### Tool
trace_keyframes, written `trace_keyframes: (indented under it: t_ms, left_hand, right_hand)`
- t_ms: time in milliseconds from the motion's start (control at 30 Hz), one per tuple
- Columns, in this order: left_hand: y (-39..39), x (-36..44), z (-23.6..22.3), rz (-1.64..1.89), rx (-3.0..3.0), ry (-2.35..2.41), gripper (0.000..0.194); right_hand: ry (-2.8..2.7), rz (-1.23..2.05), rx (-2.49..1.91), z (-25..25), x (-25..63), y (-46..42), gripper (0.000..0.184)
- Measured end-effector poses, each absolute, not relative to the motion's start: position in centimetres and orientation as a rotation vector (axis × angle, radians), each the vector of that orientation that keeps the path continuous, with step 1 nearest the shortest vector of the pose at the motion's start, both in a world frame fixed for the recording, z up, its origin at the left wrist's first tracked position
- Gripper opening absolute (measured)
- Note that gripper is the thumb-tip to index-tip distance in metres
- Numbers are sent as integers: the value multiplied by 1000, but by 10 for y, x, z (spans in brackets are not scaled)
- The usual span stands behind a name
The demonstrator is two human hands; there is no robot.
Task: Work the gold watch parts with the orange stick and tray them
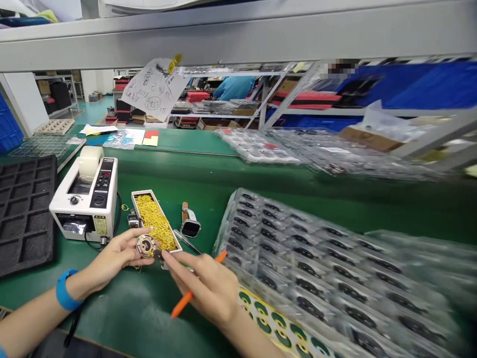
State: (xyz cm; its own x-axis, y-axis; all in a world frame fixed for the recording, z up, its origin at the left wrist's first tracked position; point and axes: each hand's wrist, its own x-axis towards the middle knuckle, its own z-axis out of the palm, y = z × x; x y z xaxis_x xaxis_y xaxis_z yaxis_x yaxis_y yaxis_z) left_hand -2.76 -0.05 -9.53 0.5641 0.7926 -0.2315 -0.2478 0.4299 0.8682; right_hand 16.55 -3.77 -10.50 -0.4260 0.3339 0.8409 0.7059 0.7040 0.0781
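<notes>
My left hand, with a blue band at the wrist, pinches a small round metallic part with a dark centre. Close beside it, my right hand grips a small dark piece between thumb and index finger, touching or nearly touching the round part's edge. An orange pen-like tool is also tucked through the right hand's fingers. Just behind the hands lies a narrow white box full of small yellow rings. What the dark piece is I cannot make out.
At left stand a white tape dispenser and a black compartment tray. A wristwatch lies behind the box. Clear trays of dark parts cover the right side, over a sheet of green stickers. A shelf beam crosses above.
</notes>
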Motion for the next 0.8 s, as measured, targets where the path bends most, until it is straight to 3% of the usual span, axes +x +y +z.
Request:
trace_keyframes:
  t_ms: [267,333,433,567,800]
  left_hand:
    - [-3,-29,-98,683,942,645,46]
    - [-4,-28,-99,680,949,620,47]
    - [-5,-26,-98,682,966,607,48]
    - [-6,-24,-100,684,1044,617,48]
    - [-10,-25,-105,668,1159,634,45]
  right_hand:
    - [-2082,-579,-769,-119,176,-51,21]
    - [-1935,-392,-866,-117,169,-49,18]
    - [-1631,157,-1104,-111,159,-42,13]
    - [-1401,790,-1206,-106,154,-32,21]
    - [-1273,970,-1180,-110,149,-29,19]
